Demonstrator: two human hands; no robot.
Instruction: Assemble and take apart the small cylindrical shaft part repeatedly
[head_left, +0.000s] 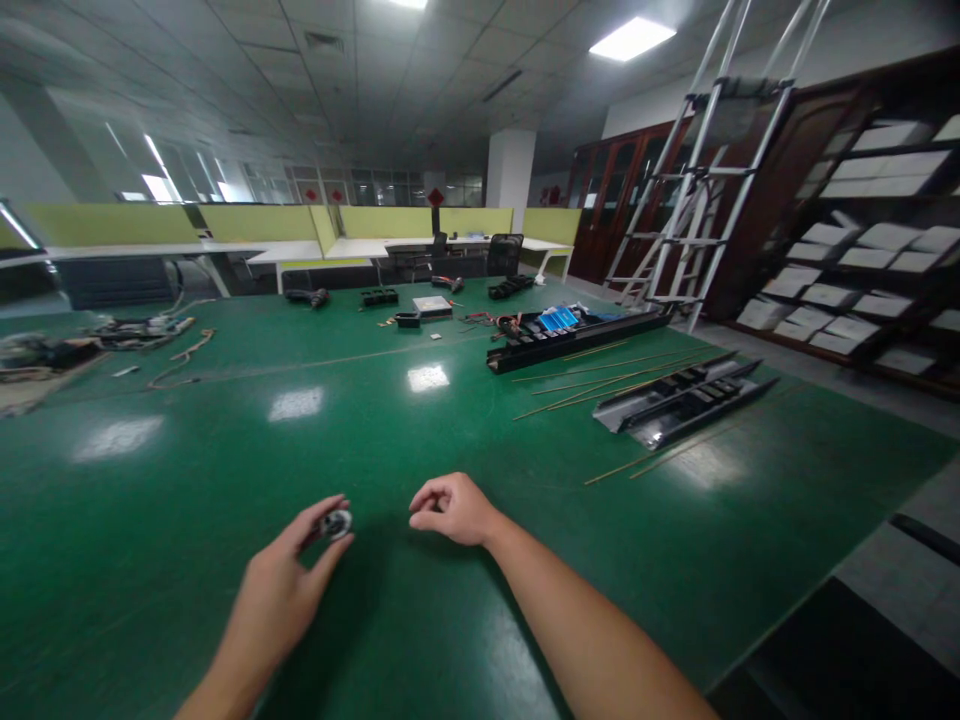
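The left hand [289,575] pinches a small round part [337,524], pale-rimmed with a dark centre, between thumb and fingers, holding it just above the near middle of the green table [360,430]; the grip is only as wide as the part. The right hand [454,510] is near it, a little to the right and apart, its fingers curled in toward the thumb; whether anything is tucked inside cannot be told.

As for progress, the round part is in hand and clear of the tabletop, but nothing is joined to it that shows, and the hands do not meet. Any fitting or handing across seems not yet done, and the surface just around the hands bears no finished piece.

Farther right, two short metal channels [711,415] already have dark blocks [709,394] lying in them, beside loose thin rods [559,404]. Beyond these, a long black channel [585,340] holds a blue packet [559,319] among clutter; how much of this belongs to the work cannot be judged
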